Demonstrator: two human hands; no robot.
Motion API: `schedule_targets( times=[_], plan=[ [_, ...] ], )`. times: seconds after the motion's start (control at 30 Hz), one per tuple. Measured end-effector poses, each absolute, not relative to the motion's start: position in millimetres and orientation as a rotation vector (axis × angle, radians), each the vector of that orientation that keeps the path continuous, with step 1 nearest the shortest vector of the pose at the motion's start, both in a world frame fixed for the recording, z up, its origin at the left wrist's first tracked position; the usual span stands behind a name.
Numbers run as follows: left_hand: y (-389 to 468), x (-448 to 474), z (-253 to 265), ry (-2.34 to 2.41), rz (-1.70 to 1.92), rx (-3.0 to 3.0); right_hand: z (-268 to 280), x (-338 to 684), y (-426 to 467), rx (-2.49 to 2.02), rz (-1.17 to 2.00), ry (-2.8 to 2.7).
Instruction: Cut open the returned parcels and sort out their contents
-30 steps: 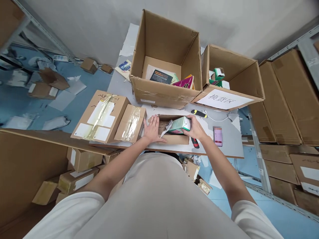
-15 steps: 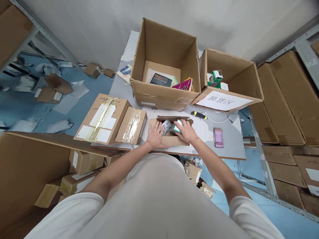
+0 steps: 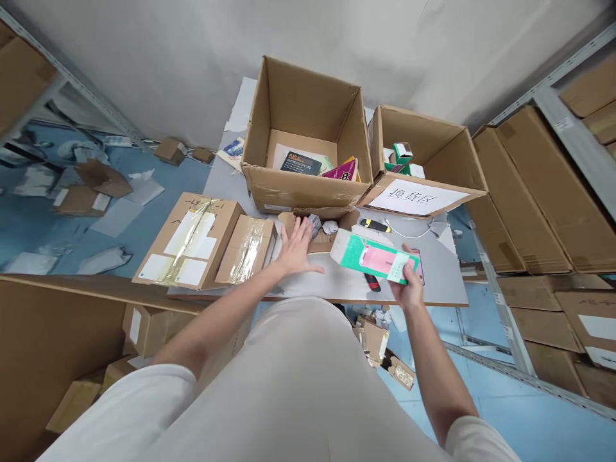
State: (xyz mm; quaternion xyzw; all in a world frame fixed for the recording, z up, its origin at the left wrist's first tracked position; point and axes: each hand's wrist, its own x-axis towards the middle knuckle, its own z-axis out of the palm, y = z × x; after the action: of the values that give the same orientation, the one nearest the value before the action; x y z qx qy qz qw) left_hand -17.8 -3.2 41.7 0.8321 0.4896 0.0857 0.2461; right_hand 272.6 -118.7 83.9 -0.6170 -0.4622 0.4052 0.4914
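My right hand (image 3: pixel 409 286) grips one end of a flat green box (image 3: pixel 375 256) with a pink panel on its face, held above the table to the right. My left hand (image 3: pixel 295 249) has its fingers spread at the left side of a small opened carton (image 3: pixel 321 246). Crumpled paper (image 3: pixel 330 227) lies inside that carton. Partly under the green box rests a phone (image 3: pixel 420 277), and a red and black cutter (image 3: pixel 372 282) shows below its lower edge. A yellow and black cutter (image 3: pixel 375 225) lies behind it.
A large carton (image 3: pixel 308 189) with books and a labelled carton (image 3: pixel 418 196) with green boxes stand at the back of the table (image 3: pixel 447 276). Two taped parcels, a bigger one (image 3: pixel 168 256) and a smaller one (image 3: pixel 235 256), sit at left. Shelving (image 3: pixel 500 301) rises at right.
My right hand has taken the green box out of the small carton and moved right with it. My left hand has stayed by the carton, and its fingers are spread wider.
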Motion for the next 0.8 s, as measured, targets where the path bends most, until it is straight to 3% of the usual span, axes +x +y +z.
schedule_targets(
  times=[0.2, 0.4, 0.53, 0.63, 0.8],
  plan=[
    [-65.8, -3.9, 45.4, 0.859, 0.779, 1.568, 3.3, 211.3, -149.2, -1.231, 1.565, -0.383],
    [-73.8, -4.4, 32.2, 0.988, 0.82, 1.49, -32.2, 177.0, -142.3, -1.219, 1.855, -0.155],
    [-70.2, -8.2, 21.8, 0.995, 0.693, 1.629, -34.7, 176.5, -135.2, -1.664, 1.501, -0.556],
    [-55.5, -6.3, 17.7, 0.854, 0.593, 1.748, -15.3, 191.6, -131.2, -1.697, 1.17, -0.901],
    [-27.2, 0.8, 6.8, 0.586, 0.372, 1.9, 19.0, 210.6, -119.9, -1.453, 1.296, -1.456]
  ],
)
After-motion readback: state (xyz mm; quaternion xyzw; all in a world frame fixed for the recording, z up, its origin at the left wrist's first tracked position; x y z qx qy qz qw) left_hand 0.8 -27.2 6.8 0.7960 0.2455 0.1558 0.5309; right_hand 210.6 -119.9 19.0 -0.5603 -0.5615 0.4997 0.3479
